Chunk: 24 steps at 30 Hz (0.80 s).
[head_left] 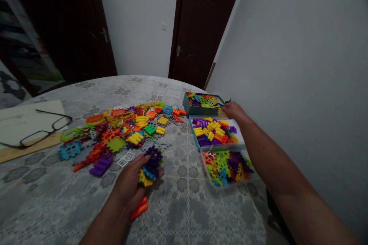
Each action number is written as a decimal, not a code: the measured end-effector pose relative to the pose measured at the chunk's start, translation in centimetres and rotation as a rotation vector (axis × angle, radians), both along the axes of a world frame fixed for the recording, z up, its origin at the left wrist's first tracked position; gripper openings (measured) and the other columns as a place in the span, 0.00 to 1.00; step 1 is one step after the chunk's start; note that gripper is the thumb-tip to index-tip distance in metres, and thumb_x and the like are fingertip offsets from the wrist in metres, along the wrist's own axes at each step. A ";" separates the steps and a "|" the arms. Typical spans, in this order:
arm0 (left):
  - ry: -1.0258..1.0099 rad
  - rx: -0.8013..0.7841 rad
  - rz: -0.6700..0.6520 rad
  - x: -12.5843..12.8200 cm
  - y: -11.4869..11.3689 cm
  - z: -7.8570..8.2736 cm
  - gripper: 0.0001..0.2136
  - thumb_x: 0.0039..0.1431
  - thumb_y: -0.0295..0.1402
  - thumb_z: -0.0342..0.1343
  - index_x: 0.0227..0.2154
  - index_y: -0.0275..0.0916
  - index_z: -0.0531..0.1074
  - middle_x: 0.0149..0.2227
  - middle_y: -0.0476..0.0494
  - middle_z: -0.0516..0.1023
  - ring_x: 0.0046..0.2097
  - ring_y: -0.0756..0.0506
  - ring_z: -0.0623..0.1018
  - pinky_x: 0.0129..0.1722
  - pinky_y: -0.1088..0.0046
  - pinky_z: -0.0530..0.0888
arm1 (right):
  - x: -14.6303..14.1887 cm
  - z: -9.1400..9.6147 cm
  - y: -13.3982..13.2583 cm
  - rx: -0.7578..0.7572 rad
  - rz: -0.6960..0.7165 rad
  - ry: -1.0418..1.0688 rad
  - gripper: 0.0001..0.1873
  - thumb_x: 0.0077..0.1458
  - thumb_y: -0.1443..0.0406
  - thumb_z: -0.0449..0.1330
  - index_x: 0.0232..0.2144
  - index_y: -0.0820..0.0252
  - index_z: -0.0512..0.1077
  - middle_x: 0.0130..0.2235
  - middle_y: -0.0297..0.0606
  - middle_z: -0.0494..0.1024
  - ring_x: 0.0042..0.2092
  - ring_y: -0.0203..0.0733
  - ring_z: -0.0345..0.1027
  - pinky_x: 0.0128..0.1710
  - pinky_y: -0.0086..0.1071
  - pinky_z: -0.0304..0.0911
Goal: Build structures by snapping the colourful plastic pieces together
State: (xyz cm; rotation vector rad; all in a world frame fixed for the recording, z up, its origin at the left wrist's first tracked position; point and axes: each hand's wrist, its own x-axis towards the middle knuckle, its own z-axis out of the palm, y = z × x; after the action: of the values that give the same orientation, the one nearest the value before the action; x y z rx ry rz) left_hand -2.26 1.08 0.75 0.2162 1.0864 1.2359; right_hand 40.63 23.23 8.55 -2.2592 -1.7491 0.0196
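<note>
My left hand (130,183) rests near the table's front edge, its fingers closed round a small built cluster of purple, blue and yellow interlocking plastic pieces (151,166). Orange pegs (139,208) lie under its wrist. My right hand (233,111) reaches far to the right, over the back edge of the middle tray of yellow and purple pegs (214,132), next to the teal box of mixed pieces (202,103). Its fingers are bent down and mostly hidden; what they hold, if anything, does not show.
A big spread of loose coloured building pieces (120,132) covers the middle of the round table with its grey patterned cloth (178,206). A clear tray of flat pieces (227,166) stands at the front right. Black glasses (43,128) lie on papers (25,118) at left. A white wall is close on the right.
</note>
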 end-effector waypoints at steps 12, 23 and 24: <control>0.002 -0.050 0.035 0.1 -0.1 0.6 0.10 0.59 0.23 0.64 0.43 0.38 0.77 0.36 0.41 0.84 0.28 0.41 0.84 0.31 0.52 0.87 | -4.4 -1.4 4.0 0.170 0.126 -0.014 0.22 0.71 0.64 0.53 0.59 0.66 0.79 0.61 0.54 0.80 0.63 0.50 0.73 0.65 0.35 0.62; 0.009 -0.044 0.047 -0.1 -0.2 0.0 0.11 0.59 0.24 0.66 0.43 0.39 0.78 0.38 0.43 0.83 0.30 0.42 0.82 0.30 0.52 0.86 | -5.6 -2.6 7.6 0.011 0.225 -0.130 0.27 0.77 0.55 0.48 0.52 0.69 0.81 0.57 0.60 0.82 0.59 0.51 0.76 0.61 0.34 0.62; 0.010 -0.050 0.046 -0.1 -0.2 -0.1 0.11 0.59 0.24 0.66 0.44 0.39 0.78 0.38 0.42 0.83 0.30 0.42 0.83 0.30 0.52 0.86 | -5.3 -2.5 7.5 0.003 0.209 -0.141 0.28 0.77 0.56 0.46 0.52 0.69 0.81 0.57 0.60 0.82 0.59 0.51 0.76 0.61 0.34 0.62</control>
State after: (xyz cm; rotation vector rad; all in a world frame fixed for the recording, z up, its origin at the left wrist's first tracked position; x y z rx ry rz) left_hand -2.32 0.90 0.69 0.1601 1.1350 1.2483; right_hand 35.37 30.72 6.09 -2.1117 -2.0497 -0.1023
